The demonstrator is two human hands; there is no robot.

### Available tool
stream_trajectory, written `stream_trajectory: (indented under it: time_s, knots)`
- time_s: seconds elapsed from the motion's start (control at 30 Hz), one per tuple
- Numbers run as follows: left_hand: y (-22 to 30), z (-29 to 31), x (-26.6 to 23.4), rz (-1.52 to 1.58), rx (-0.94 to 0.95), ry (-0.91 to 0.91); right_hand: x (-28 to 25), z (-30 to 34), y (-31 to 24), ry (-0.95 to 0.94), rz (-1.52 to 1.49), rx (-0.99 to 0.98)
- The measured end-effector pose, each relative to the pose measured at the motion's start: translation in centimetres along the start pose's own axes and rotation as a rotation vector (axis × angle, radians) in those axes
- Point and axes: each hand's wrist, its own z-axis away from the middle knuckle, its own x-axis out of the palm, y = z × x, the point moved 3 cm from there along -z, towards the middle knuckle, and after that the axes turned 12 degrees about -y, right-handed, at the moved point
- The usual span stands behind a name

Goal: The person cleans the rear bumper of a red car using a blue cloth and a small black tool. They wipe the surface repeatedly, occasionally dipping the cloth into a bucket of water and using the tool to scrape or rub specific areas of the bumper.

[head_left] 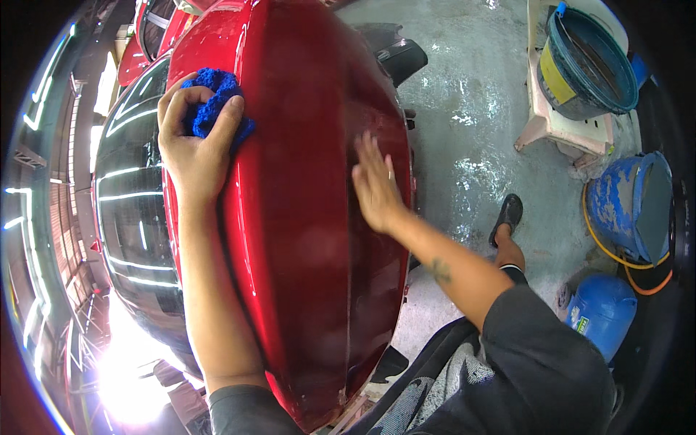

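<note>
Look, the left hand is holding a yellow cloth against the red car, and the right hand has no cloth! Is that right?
Not quite: the cloth is blue, not yellow, as the head view shows. The left hand is holding it against the red car, and the right hand has no cloth, just as you said.

One cloth (210,101) at ten o'clock; one bucket (581,107), one chair (549,133) at two; two blue containers (615,203) at three and four.

The cloth (220,85) is blue, the car panel (304,196) red.
</note>
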Motion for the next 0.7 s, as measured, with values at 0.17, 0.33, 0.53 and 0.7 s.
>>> stream_trajectory:
  time_s: [0.17,0.33,0.53,0.7]
  knots:
    - [-0.4,0.3,-0.3,0.029,-0.019,0.001,3.1,6.6,-1.6,-0.129,0.042,-0.025]
    - [-0.8,0.1,0.1,0.066,-0.048,0.015,0.4,0.5,-0.9,-0.009,-0.008,-0.023]
    - [-0.6,0.0,-0.1,0.013,0.019,0.035,2.2,5.9,-1.1,-0.112,0.05,-0.086]
    - [-0.9,0.0,0.2,0.065,-0.015,0.015,-0.6,-0.4,-1.0,-0.047,0.019,-0.02]
